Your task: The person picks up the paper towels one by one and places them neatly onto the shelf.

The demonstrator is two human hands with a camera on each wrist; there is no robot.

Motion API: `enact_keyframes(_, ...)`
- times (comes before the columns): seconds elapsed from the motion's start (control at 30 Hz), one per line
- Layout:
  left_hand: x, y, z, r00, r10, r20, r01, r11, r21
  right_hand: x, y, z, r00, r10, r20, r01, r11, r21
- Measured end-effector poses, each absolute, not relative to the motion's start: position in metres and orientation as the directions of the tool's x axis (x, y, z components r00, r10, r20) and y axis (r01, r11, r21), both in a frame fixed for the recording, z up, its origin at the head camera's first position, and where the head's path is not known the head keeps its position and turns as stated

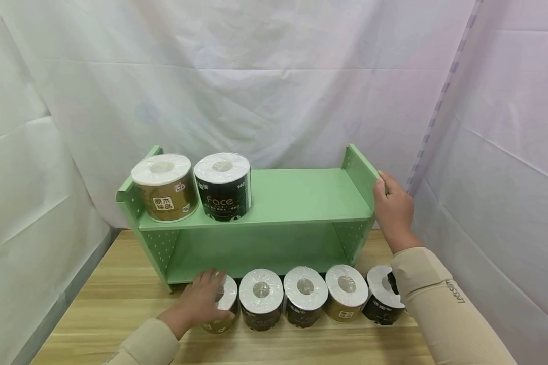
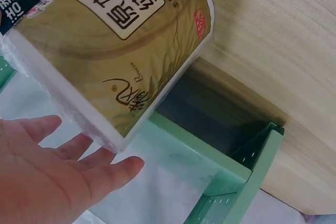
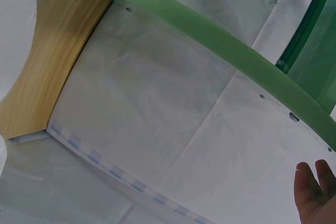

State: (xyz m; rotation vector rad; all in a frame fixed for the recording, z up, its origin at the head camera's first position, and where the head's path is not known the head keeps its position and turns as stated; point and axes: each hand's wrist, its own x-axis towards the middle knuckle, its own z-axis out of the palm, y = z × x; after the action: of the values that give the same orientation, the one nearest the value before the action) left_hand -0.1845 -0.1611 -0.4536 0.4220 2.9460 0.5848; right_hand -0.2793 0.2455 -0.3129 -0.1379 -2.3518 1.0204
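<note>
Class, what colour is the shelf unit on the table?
The shelf unit is light green; it shows best in the head view.

Two-tier open shelf unit: pale green; side panels dotted.
Cylindrical plastic-wrapped paper roll, upper tier left: gold-brown wrapper, white top, pale square with dark characters.
Adjacent cylindrical wrapped roll: black wrapper, gold "Face" lettering, white top.
Front row of cylindrical wrapped rolls, white-topped, left to right: gold-brown roll, with red mark and darker plant sprigs; black roll; second black roll; second gold-brown roll; third black roll.
Wooden surface: light tan, streaked grain.
Cloth backdrop: white, lilac-tinged rightward; dashed grey-violet strip.
Fabric right sleeve: beige, dark lettering.
</note>
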Motion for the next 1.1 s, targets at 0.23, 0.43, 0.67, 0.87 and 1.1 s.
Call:
enact_keyframes(0.23, -0.1851, -0.1612, -0.4577, -0.953, 0.296, -0.062, 0.252, 0.891, 0.378, -0.2802, 0.2454, -0.3131, -0.821, 0.314, 0.477, -0.131, 0.710, -0.692)
enact_keyframes(0.43, -0.1870, -0.1613, -0.4597, -0.953, 0.293, -0.072, 0.249, 0.898, 0.363, -0.2805, 0.2459, -0.3143, -0.829, 0.306, 0.468, -0.129, 0.709, -0.693)
enact_keyframes(0.67, -0.1891, -0.1614, -0.4617, -0.954, 0.296, -0.059, 0.259, 0.904, 0.339, -0.2818, 0.2467, -0.3161, -0.834, 0.305, 0.459, -0.128, 0.703, -0.700)
enact_keyframes(0.87, -0.1901, -0.1607, -0.4593, -0.953, 0.298, -0.059, 0.264, 0.908, 0.324, -0.2825, 0.2473, -0.3165, -0.829, 0.311, 0.466, -0.128, 0.704, -0.698)
enact_keyframes(1.1, -0.1917, -0.1586, -0.4581, -0.954, 0.293, -0.068, 0.259, 0.915, 0.310, -0.2816, 0.2471, -0.3153, -0.821, 0.314, 0.477, -0.125, 0.716, -0.687)
